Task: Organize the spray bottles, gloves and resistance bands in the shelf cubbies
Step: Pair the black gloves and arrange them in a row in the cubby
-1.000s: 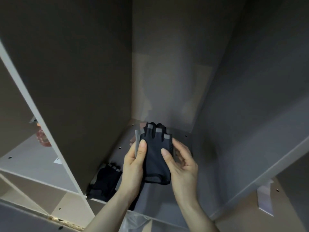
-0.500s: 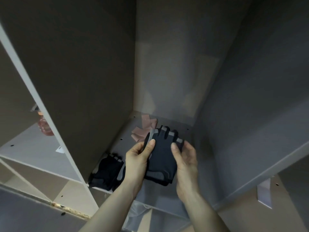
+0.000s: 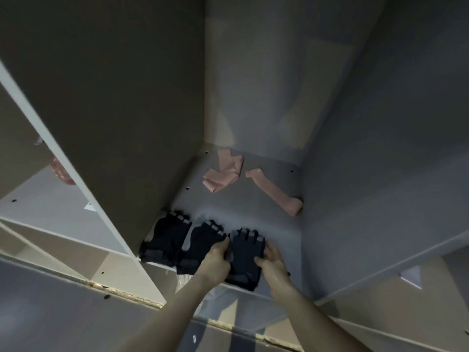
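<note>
- Cubby [image 3: 253,207]: three black gloves lie in a row at its front edge; two pink bands [image 3: 224,174] lie apart near the back wall.
- Left hand [image 3: 215,260] and right hand [image 3: 272,259] grip the sides of the right glove [image 3: 245,252], setting it beside the middle glove [image 3: 203,240] and left glove [image 3: 167,237].
- Judged stage: gloves nearly placed; bands loose, unsorted.
- Left cubby: a reddish object [image 3: 61,171], partly hidden; no spray bottle identifiable.

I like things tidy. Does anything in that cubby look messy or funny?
The two pink resistance bands at the back lie loose and crooked, one crumpled. The black gloves sit in a row at the front; both hands hold the third glove there. Nothing looks spilled or broken.
</note>
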`<action>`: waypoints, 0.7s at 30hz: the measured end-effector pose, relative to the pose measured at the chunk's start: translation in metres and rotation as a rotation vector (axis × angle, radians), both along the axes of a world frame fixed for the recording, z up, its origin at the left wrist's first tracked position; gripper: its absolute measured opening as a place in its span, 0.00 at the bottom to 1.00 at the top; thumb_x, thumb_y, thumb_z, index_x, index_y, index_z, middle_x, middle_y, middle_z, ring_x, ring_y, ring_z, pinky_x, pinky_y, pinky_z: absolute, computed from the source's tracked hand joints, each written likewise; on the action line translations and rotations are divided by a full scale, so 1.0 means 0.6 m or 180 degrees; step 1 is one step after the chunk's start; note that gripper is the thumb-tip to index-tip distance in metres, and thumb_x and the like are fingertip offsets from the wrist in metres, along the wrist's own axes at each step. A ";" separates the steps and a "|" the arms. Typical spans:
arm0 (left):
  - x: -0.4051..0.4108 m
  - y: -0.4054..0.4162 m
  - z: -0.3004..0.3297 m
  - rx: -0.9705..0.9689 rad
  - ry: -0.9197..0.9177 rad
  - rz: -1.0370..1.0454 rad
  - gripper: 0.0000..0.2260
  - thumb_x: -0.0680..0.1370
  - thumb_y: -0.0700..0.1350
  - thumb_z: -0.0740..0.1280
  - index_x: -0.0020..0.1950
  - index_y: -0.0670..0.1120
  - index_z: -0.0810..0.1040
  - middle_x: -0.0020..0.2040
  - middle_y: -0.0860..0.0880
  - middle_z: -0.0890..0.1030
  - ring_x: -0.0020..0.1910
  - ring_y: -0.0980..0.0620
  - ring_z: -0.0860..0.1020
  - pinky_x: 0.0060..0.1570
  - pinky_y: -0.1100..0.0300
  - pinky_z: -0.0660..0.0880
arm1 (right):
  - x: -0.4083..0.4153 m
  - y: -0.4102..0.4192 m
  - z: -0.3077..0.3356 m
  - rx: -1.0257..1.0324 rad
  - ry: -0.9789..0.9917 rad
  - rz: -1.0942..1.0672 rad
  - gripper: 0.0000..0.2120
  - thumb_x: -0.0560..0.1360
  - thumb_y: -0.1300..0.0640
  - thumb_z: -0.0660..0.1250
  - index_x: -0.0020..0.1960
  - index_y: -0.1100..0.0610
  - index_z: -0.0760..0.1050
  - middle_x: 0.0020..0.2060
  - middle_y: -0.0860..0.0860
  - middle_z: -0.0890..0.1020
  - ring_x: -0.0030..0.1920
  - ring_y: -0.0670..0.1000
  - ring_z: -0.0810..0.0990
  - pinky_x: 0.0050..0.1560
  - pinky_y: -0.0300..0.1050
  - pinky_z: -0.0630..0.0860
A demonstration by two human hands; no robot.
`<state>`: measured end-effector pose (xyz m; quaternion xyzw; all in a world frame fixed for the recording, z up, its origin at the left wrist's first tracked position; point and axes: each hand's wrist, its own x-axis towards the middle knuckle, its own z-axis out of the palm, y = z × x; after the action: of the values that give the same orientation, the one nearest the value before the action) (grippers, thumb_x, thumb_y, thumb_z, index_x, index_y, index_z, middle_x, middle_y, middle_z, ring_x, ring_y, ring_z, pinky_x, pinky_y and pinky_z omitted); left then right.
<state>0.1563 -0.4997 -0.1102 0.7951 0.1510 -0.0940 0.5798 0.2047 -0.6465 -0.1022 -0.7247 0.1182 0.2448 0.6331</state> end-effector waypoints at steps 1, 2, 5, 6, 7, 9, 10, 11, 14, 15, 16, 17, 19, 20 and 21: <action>-0.007 -0.003 -0.008 0.0567 -0.0126 -0.0194 0.24 0.75 0.34 0.56 0.72 0.45 0.68 0.70 0.50 0.69 0.70 0.51 0.67 0.70 0.58 0.65 | 0.000 -0.004 -0.002 -0.0133 -0.0087 -0.0091 0.27 0.76 0.73 0.60 0.73 0.59 0.61 0.67 0.54 0.71 0.62 0.51 0.72 0.62 0.44 0.69; -0.016 -0.005 -0.012 0.1071 -0.0332 -0.0322 0.24 0.76 0.37 0.56 0.73 0.45 0.66 0.72 0.51 0.65 0.72 0.53 0.63 0.72 0.60 0.61 | 0.001 -0.007 -0.004 -0.0270 -0.0155 -0.0191 0.27 0.76 0.73 0.60 0.73 0.60 0.60 0.69 0.57 0.69 0.66 0.54 0.71 0.65 0.45 0.68; -0.036 -0.009 -0.028 0.2263 -0.1007 -0.1089 0.21 0.75 0.51 0.56 0.64 0.48 0.78 0.67 0.50 0.75 0.65 0.54 0.75 0.62 0.58 0.73 | -0.004 -0.023 -0.012 -0.0461 -0.0161 -0.0128 0.24 0.75 0.72 0.60 0.71 0.62 0.64 0.69 0.60 0.70 0.65 0.56 0.72 0.64 0.47 0.68; -0.040 -0.010 -0.027 0.2589 -0.0974 -0.1364 0.22 0.74 0.55 0.54 0.59 0.50 0.81 0.63 0.51 0.79 0.61 0.53 0.78 0.57 0.55 0.76 | -0.009 -0.029 -0.016 -0.0437 -0.0094 -0.0006 0.23 0.76 0.71 0.60 0.69 0.61 0.66 0.68 0.59 0.72 0.62 0.54 0.73 0.63 0.47 0.69; -0.041 -0.007 -0.031 0.2853 -0.0857 -0.1509 0.23 0.73 0.58 0.53 0.56 0.52 0.82 0.62 0.52 0.80 0.60 0.54 0.79 0.57 0.53 0.76 | -0.016 -0.034 -0.017 -0.0380 -0.0011 0.0123 0.22 0.76 0.70 0.60 0.69 0.60 0.67 0.67 0.58 0.73 0.60 0.52 0.73 0.63 0.46 0.69; -0.038 -0.004 -0.019 0.3249 -0.0453 -0.1700 0.24 0.73 0.60 0.49 0.54 0.56 0.83 0.62 0.54 0.80 0.60 0.56 0.78 0.61 0.52 0.73 | -0.024 -0.038 -0.018 -0.0290 0.0066 0.0337 0.22 0.77 0.69 0.61 0.70 0.58 0.67 0.67 0.56 0.73 0.61 0.50 0.73 0.65 0.46 0.69; -0.036 -0.005 -0.011 0.3355 -0.0349 -0.1731 0.27 0.73 0.60 0.47 0.55 0.56 0.82 0.63 0.54 0.80 0.61 0.56 0.77 0.63 0.51 0.70 | -0.024 -0.038 -0.014 -0.0249 0.0081 0.0404 0.23 0.77 0.69 0.60 0.70 0.57 0.66 0.66 0.55 0.73 0.61 0.50 0.72 0.66 0.45 0.68; -0.034 -0.006 -0.008 0.3416 -0.0379 -0.1725 0.30 0.72 0.61 0.44 0.59 0.55 0.80 0.66 0.53 0.77 0.65 0.55 0.74 0.67 0.50 0.66 | -0.026 -0.038 -0.009 -0.0208 0.0091 0.0460 0.23 0.77 0.69 0.60 0.70 0.58 0.66 0.65 0.54 0.73 0.61 0.49 0.72 0.65 0.44 0.68; -0.031 -0.001 0.005 0.3241 0.0045 -0.1720 0.29 0.75 0.62 0.44 0.71 0.55 0.69 0.76 0.54 0.63 0.74 0.54 0.61 0.71 0.53 0.55 | -0.034 -0.036 0.015 -0.0141 0.0017 0.0592 0.22 0.77 0.68 0.60 0.70 0.57 0.66 0.59 0.50 0.75 0.59 0.47 0.72 0.61 0.40 0.68; -0.032 0.000 0.009 0.3186 0.0073 -0.1725 0.28 0.76 0.62 0.45 0.72 0.55 0.66 0.76 0.54 0.61 0.75 0.55 0.59 0.71 0.54 0.54 | -0.038 -0.037 0.024 -0.0200 -0.0076 0.0625 0.22 0.77 0.67 0.60 0.70 0.56 0.66 0.60 0.50 0.75 0.59 0.47 0.73 0.62 0.40 0.69; -0.033 0.001 0.013 0.3103 0.0029 -0.1687 0.27 0.77 0.62 0.47 0.73 0.56 0.64 0.77 0.55 0.60 0.75 0.55 0.58 0.72 0.55 0.53 | -0.042 -0.039 0.034 -0.0260 -0.0184 0.0650 0.22 0.77 0.65 0.61 0.70 0.54 0.66 0.62 0.50 0.75 0.60 0.47 0.73 0.63 0.40 0.70; -0.035 0.004 0.017 0.2952 -0.0031 -0.1612 0.25 0.78 0.61 0.49 0.74 0.56 0.63 0.77 0.55 0.60 0.75 0.55 0.59 0.72 0.56 0.53 | -0.047 -0.042 0.047 -0.0281 -0.0277 0.0671 0.22 0.77 0.64 0.62 0.70 0.53 0.67 0.64 0.51 0.75 0.61 0.47 0.74 0.64 0.41 0.70; -0.042 0.003 0.037 0.2449 -0.0351 -0.1179 0.23 0.78 0.58 0.57 0.73 0.56 0.65 0.75 0.55 0.63 0.73 0.56 0.62 0.72 0.58 0.58 | -0.059 -0.053 0.073 -0.0168 -0.0430 0.0713 0.22 0.77 0.64 0.62 0.69 0.52 0.67 0.65 0.53 0.75 0.61 0.47 0.74 0.64 0.40 0.71; -0.047 0.000 0.054 0.2090 -0.0492 -0.0898 0.22 0.78 0.56 0.60 0.72 0.56 0.68 0.74 0.55 0.66 0.72 0.56 0.65 0.71 0.58 0.61 | -0.067 -0.060 0.087 -0.0081 -0.0489 0.0723 0.21 0.77 0.64 0.63 0.68 0.52 0.68 0.64 0.54 0.75 0.59 0.46 0.75 0.63 0.39 0.71; -0.053 -0.005 0.074 0.1683 -0.0627 -0.0659 0.19 0.78 0.53 0.64 0.69 0.55 0.71 0.71 0.54 0.70 0.70 0.56 0.68 0.70 0.58 0.63 | -0.076 -0.070 0.100 0.0015 -0.0545 0.0732 0.20 0.77 0.64 0.63 0.68 0.53 0.68 0.64 0.54 0.75 0.58 0.45 0.76 0.62 0.38 0.72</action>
<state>0.1247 -0.5026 -0.0660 0.9350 0.0314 -0.0324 0.3519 0.1588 -0.6883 -0.0420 -0.7502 -0.0206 0.2534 0.6103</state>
